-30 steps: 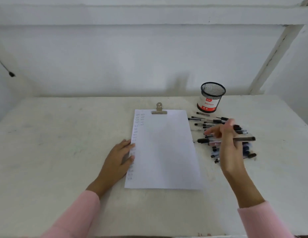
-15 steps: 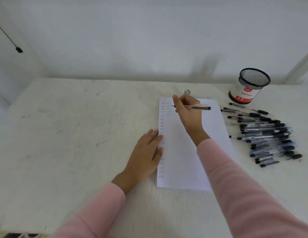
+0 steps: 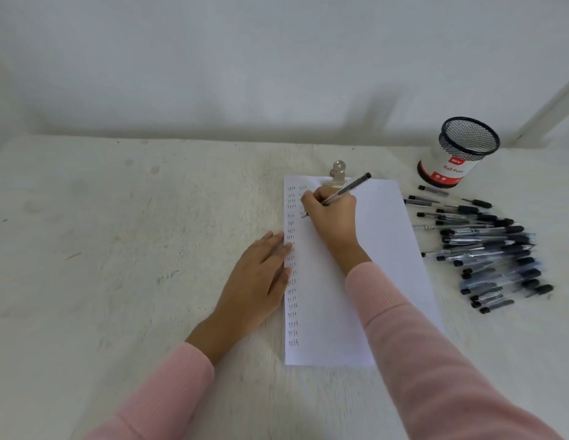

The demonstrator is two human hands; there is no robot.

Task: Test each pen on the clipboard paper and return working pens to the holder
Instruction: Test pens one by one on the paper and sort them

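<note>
A white sheet of paper [image 3: 381, 249] lies under a metal clip [image 3: 338, 173], with a column of small handwritten words down its left edge. My right hand [image 3: 332, 217] grips a clear pen with a black cap end [image 3: 349, 187]; its tip touches the paper near the top left. My left hand [image 3: 257, 281] rests flat on the paper's left edge, fingers straight. A heap of several black-capped pens [image 3: 489, 249] lies right of the paper. The black mesh holder with a red and white label [image 3: 457, 154] stands at the back right, and no pens show inside it.
The white tabletop [image 3: 118, 249] stretches wide to the left of the paper. A white wall runs along the table's far edge. A white slanted beam [image 3: 553, 103] rises behind the holder at the far right.
My right hand carried a pen from the heap to the top left of the paper and lowered its tip onto the sheet. The left hand stays on the paper's edge. The camera view shifted left.
</note>
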